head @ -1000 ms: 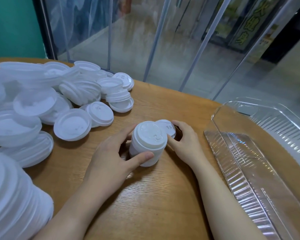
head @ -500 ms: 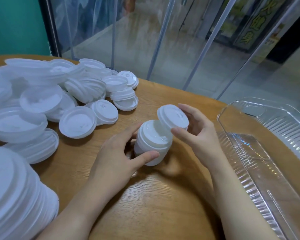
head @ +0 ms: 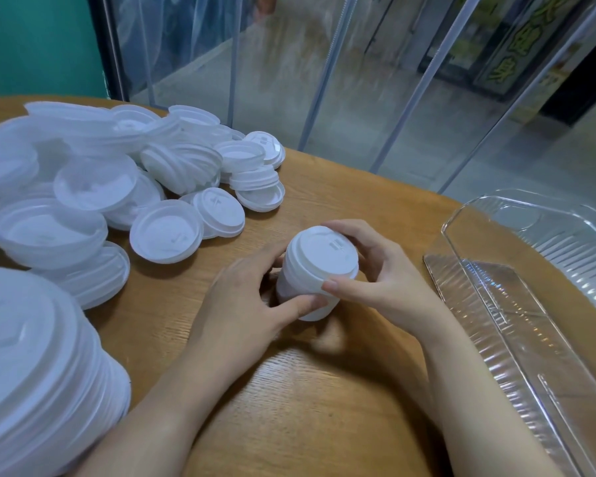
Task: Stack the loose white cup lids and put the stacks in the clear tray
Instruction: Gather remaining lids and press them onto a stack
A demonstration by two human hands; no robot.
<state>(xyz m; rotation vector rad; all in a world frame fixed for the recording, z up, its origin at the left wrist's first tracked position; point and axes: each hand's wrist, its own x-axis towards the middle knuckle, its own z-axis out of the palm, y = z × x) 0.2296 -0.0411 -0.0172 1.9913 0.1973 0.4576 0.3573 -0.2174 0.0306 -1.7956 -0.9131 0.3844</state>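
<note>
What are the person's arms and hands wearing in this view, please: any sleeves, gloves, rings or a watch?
Nothing shows on them. The left hand and right hand are bare, with no gloves or rings visible, and short, unpainted nails. Both forearms are uncovered to the frame's bottom edge: no sleeves, watch or bracelet in view.

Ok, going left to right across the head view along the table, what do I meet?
Tall lid stack → loose lid pile → left hand → small stack being held → right hand → clear tray.
</note>
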